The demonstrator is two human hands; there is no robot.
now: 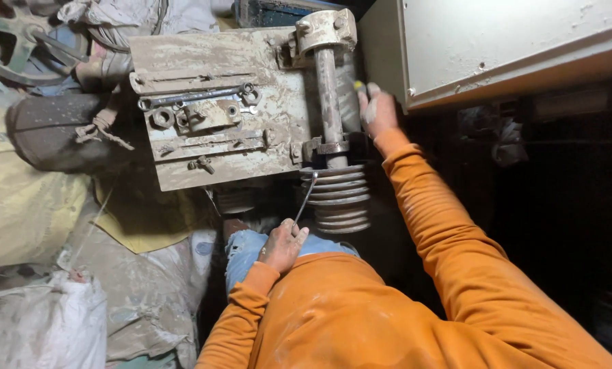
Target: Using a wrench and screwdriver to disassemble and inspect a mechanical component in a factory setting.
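Note:
My left hand (pixel 283 244) rests by my knee in blue jeans (pixel 246 247) and grips a thin metal spanner (pixel 305 199). The spanner's far end reaches up to the grooved pulley (pixel 341 199). My right hand (pixel 376 111) reaches forward along the right side of the dusty steel shaft (pixel 328 96), just above its lower clamp (pixel 328 147). A small yellow tip (pixel 357 85) shows at its fingertips; what the fingers hold there is hidden. Both arms wear orange sleeves.
A dust-caked metal plate (pixel 183 55) left of the shaft carries a long spanner (pixel 196 96), a nut (pixel 163 117) and a bracket (pixel 210 115). A beige metal cabinet (pixel 497 41) stands at the upper right. Dusty sacks (pixel 39 321) and cloth lie at the left; the right side is dark.

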